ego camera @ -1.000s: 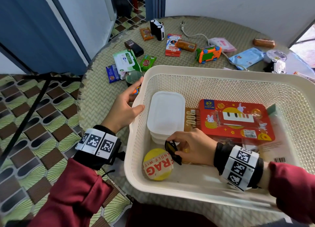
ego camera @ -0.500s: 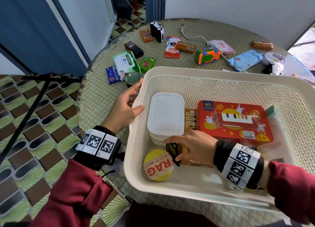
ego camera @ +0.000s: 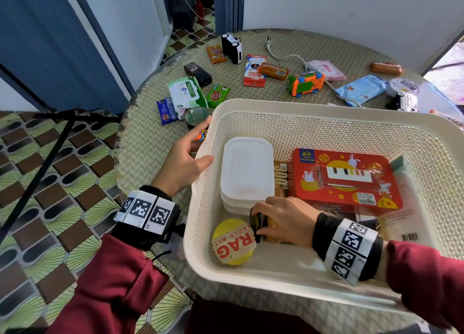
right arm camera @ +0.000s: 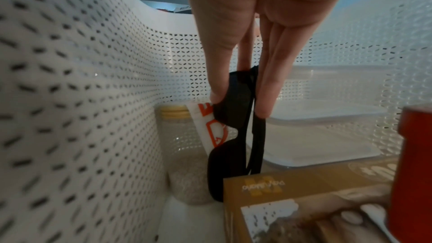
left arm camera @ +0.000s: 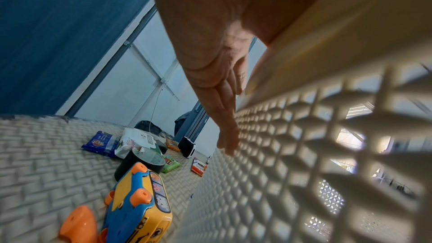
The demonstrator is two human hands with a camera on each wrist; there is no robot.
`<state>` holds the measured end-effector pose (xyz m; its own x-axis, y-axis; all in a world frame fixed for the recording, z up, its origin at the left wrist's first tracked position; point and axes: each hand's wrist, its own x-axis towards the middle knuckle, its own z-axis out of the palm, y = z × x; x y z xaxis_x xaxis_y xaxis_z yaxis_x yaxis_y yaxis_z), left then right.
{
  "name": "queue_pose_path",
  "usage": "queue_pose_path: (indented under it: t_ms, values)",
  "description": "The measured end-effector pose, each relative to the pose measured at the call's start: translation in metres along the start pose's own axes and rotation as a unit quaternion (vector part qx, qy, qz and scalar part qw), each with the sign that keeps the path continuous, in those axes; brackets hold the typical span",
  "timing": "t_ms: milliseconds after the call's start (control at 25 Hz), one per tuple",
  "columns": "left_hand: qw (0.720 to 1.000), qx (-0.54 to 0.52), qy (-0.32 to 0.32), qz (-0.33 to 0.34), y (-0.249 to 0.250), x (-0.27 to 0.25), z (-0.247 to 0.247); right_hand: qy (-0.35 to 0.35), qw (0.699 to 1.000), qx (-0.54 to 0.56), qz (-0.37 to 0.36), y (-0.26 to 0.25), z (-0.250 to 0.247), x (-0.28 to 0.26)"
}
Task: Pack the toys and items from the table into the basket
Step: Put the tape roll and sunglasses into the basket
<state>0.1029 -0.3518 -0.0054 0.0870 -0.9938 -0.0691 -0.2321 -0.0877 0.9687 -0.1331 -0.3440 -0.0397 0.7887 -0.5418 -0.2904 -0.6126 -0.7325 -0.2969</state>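
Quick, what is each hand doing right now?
Left hand: grips the basket rim, thumb inside, fingers outside.
Right hand: pinches black sunglasses inside the basket.

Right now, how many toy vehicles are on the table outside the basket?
4. White-and-black car at the table's far edge; orange-and-green truck mid-table; silver car far right; blue-and-yellow toy car beside the basket, at its left wall. Others may hide behind the basket.
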Motion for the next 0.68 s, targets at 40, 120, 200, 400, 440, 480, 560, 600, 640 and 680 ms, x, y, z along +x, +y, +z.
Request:
queue_pose_path:
  t_ms: [40,120,200,400,440,480,560,600,640,680]
  values:
    - [1.0,0.0,0.0,0.0,0.0,0.0,0.0,-0.004,1.0,-0.008,-0.003,-0.001,0.0,0.001]
    - [1.0,0.001,0.002,0.002,-0.001,0.001,0.0,-0.021,1.0,-0.006,-0.006,-0.002,-0.002,0.004]
    - [1.0,0.008,0.004,0.007,-0.002,0.002,0.0,-0.029,1.0,0.003,-0.01,-0.001,-0.006,0.004]
    - [0.999,0.033,0.002,0.008,0.0,0.002,-0.001,-0.012,1.0,-0.005,-0.023,0.001,-0.02,0.002]
    - [0.999,0.036,0.006,0.007,0.001,0.001,-0.001,-0.005,0.999,-0.021,-0.025,0.001,-0.025,0.001]
    - [0.999,0.041,0.011,0.008,0.003,-0.001,-0.002,0.006,0.999,-0.027,-0.028,0.002,-0.029,0.0]
    - [0.997,0.068,0.022,0.015,0.009,-0.005,-0.005,0.026,0.999,-0.027,-0.019,0.002,-0.039,-0.004]
    - [0.996,0.082,0.026,0.02,0.012,-0.008,-0.007,0.032,0.999,-0.029,-0.008,0.003,-0.044,-0.005]
    - [0.995,0.092,0.031,0.024,0.015,-0.01,-0.009,0.035,0.999,-0.031,0.004,0.004,-0.049,-0.006]
    - [0.994,0.101,0.039,0.028,0.018,-0.013,-0.011,0.042,0.998,-0.034,0.012,0.004,-0.052,-0.007]
